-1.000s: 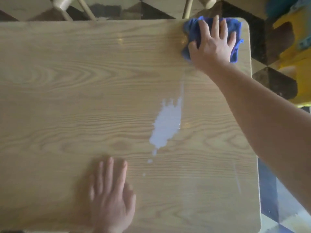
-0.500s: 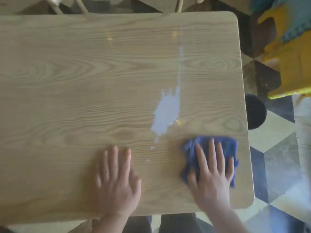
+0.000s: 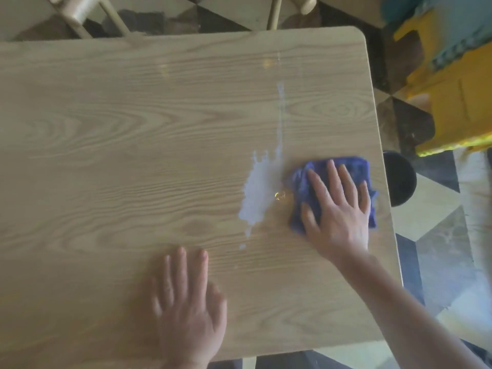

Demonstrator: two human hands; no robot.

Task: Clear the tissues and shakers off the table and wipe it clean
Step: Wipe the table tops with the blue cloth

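A light wooden table (image 3: 106, 155) fills the view. My right hand (image 3: 338, 209) presses flat on a blue cloth (image 3: 343, 166) near the table's right edge. A pale wet patch (image 3: 258, 193) lies just left of the cloth, with a thin streak (image 3: 280, 113) running from it toward the far edge. My left hand (image 3: 186, 307) rests flat on the table near the front edge, fingers spread, holding nothing. No tissues or shakers are in view.
Wooden chair legs (image 3: 80, 14) stand beyond the far edge. A yellow and teal object (image 3: 458, 97) sits on the patterned floor at the right. A dark round object (image 3: 399, 179) lies just past the table's right edge.
My right hand drew the cloth from the far right corner down to the near edge, then pushed it back up beside the wet patch. My left hand stayed flat on the table.
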